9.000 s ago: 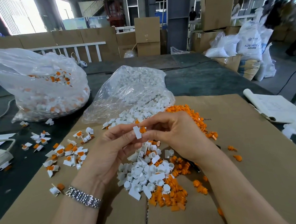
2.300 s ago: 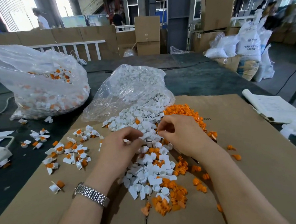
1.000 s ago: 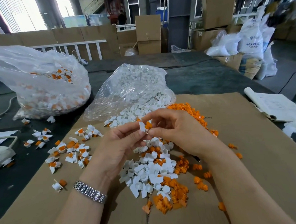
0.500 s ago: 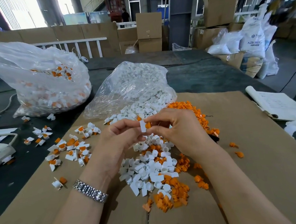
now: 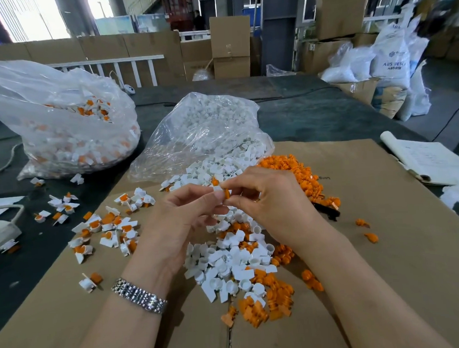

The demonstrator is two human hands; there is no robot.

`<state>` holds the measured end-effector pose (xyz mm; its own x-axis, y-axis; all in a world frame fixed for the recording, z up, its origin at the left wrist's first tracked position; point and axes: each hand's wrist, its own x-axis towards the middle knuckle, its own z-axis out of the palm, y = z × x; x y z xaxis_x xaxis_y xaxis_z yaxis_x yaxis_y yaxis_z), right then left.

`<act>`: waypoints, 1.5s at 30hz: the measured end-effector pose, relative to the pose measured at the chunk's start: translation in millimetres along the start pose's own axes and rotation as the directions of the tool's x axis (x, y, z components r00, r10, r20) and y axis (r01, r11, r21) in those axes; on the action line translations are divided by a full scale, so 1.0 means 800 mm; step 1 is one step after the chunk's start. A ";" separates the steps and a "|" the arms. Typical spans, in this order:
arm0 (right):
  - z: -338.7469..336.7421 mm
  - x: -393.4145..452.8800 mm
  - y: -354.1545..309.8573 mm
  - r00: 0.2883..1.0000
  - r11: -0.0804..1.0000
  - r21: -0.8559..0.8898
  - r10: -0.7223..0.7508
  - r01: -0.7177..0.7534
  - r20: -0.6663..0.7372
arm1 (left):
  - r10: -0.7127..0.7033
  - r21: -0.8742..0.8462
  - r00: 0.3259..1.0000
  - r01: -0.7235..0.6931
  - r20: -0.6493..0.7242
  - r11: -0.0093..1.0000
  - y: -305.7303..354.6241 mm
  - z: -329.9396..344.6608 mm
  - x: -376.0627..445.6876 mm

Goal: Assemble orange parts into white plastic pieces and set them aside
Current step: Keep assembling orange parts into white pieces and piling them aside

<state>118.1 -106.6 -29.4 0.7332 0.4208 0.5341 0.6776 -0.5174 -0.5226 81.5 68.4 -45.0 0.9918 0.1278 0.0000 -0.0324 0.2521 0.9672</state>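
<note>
My left hand pinches a small white plastic piece above the cardboard. My right hand pinches an orange part right against that piece. Below both hands lies a loose pile of white pieces mixed with orange parts. A larger heap of orange parts sits behind my right hand. Finished white pieces with orange inserts are scattered to the left.
A clear bag of white pieces lies open at the middle back. A bigger clear bag of assembled pieces stands at the left. The cardboard sheet covers the dark table. An open notebook lies at the right edge.
Both hands came up from the pile with a white piece and an orange part. Over the last second they have stayed together, the orange part pressed closer to the white piece.
</note>
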 end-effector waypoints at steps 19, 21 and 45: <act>-0.012 -0.005 0.032 0.800 0.654 -0.632 0.593 -0.416 0.088 | 0.025 0.082 0.987 -0.012 -0.158 0.997 -0.003 -0.001 0.002; -0.010 -0.007 0.034 0.763 0.629 -0.641 0.639 -0.441 0.102 | 0.031 0.076 0.988 -0.019 -0.154 0.997 -0.003 -0.002 0.003; -0.046 0.007 0.022 0.858 0.857 -0.130 0.509 -0.499 0.063 | 0.035 -0.159 0.978 -0.069 -0.206 0.985 0.001 -0.004 0.006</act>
<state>131.9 -140.3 -11.1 0.9779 0.1451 0.1504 0.2079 -0.7502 -0.6277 85.5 72.3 -45.4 0.9433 0.3313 -0.0185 -0.1199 0.3922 0.9120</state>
